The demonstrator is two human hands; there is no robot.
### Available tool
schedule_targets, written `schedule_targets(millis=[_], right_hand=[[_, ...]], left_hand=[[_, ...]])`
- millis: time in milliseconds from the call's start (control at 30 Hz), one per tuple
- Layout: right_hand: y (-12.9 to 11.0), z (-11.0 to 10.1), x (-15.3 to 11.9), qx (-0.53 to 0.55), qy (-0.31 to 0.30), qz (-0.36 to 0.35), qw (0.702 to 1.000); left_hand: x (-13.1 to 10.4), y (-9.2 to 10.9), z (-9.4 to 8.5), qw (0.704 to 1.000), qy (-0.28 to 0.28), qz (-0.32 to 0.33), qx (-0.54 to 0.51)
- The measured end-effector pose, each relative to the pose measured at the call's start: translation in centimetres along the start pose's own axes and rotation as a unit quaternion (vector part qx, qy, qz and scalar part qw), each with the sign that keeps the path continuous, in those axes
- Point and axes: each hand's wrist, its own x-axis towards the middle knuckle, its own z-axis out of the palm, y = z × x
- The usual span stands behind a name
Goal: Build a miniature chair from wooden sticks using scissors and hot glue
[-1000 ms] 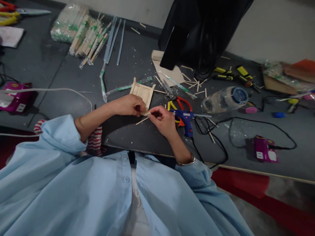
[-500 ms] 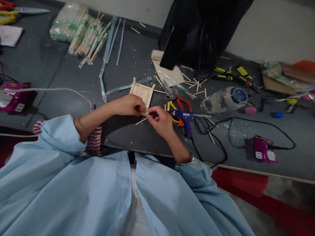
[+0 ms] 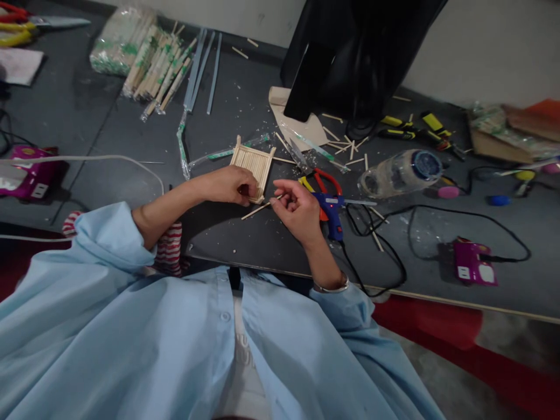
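Right hand (image 3: 300, 213) shifted to loose stick (image 3: 254, 212), grip unclear; left hand (image 3: 230, 184) pinches panel (image 3: 255, 166) near bench's (image 3: 214, 236) front edge. Fragile-looking; hold rim (image 3: 267, 175).

Left hand (image 3: 231, 185) hides 7 o'clock side of stick panel (image 3: 254, 163); scissors (image 3: 48, 21) at 10 o'clock, handles cut off.

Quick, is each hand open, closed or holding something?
Left hand: fingers curled, holding the stick panel.
Right hand: partly curled at a thin stick; whether it's gripped, I can't tell.
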Motion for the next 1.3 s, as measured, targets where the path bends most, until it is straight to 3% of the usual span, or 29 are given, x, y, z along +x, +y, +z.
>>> schedule_targets(millis=[300, 467, 833, 1300], right_hand=[[0.2, 1.2, -0.2, -0.044, -0.064, -0.028, 0.997], [0.3, 1.7, -0.1, -0.077, -0.053, -0.034, 0.995], [0.6, 2.1, -0.2, -0.12, -0.048, -0.074, 0.989], [1.2, 2.4, -0.4, -0.129, -0.048, -0.076, 0.988]], left_hand=[[0.1, 0.3, 0.3, 1.0, 0.015, -0.016, 0.004], [0.1, 0.2, 0.6, 0.999, 0.036, 0.001, -0.005], [0.1, 0.5, 0.5, 0.999, 0.034, -0.022, -0.004], [0.2, 0.2, 0.6, 0.999, 0.035, -0.018, -0.005]])
